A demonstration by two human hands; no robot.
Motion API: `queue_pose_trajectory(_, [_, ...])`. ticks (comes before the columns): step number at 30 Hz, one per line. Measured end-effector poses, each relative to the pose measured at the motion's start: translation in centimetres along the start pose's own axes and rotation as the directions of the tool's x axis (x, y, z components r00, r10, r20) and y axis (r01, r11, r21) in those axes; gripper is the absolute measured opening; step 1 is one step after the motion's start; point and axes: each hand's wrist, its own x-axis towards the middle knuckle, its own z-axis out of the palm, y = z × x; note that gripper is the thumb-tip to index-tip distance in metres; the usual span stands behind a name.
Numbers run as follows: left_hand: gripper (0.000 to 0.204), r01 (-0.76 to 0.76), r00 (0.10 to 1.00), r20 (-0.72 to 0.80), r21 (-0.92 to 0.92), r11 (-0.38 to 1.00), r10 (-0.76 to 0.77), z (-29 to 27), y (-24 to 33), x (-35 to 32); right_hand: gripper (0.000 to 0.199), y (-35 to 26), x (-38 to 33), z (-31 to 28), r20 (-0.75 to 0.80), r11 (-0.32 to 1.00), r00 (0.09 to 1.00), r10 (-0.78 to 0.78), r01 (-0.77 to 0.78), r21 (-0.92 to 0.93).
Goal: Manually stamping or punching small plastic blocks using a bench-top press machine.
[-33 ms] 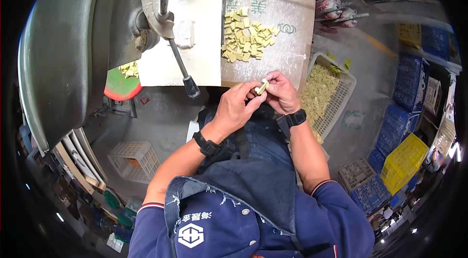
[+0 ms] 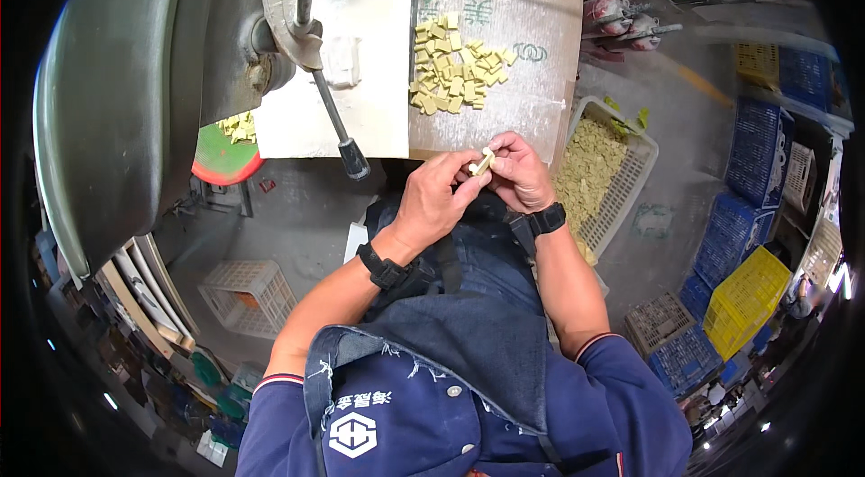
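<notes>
My left hand [image 2: 439,198] and my right hand [image 2: 516,172] meet just below the near edge of a cardboard-covered work surface [image 2: 532,45]. Together they pinch a small pale yellow block [image 2: 483,162] between their fingertips. Each wrist wears a black watch. A loose pile of the same yellowish pieces [image 2: 455,72] lies on the cardboard ahead of my hands. A white mesh basket [image 2: 644,171] at my right holds many more of these pieces.
A machine with a black-knobbed lever [image 2: 338,121] and a white plate [image 2: 360,90] stands to the left of the pile. A large grey metal housing [image 2: 117,90] fills the left. Blue and yellow crates [image 2: 748,297] stack at the right, and a white crate [image 2: 243,292] sits on the floor at the lower left.
</notes>
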Motion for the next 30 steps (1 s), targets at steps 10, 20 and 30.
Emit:
queue_pose_trajectory(10, [0.031, -0.347, 0.921, -0.069, 0.305, 0.887, 0.384, -1.6, -0.7, -0.5, 0.024, 0.5, -0.3, 1.4, 0.098, 0.997, 0.995, 0.000, 0.008, -0.079])
queue_pose_trajectory(20, [0.031, -0.301, 0.937, -0.108, 0.236, 0.924, 0.333, -3.5, -1.2, -1.8, 0.022, 1.2, 0.2, 3.3, 0.110, 0.984, 0.993, 0.034, -0.014, -0.176])
queue_pose_trajectory(30, [0.017, -0.076, 0.910, -0.386, 0.210, 0.975, 0.154, -11.0, -0.5, -6.3, 0.021, -0.2, -0.8, 9.6, 0.064, 0.787, 0.997, 0.047, 0.002, -0.617])
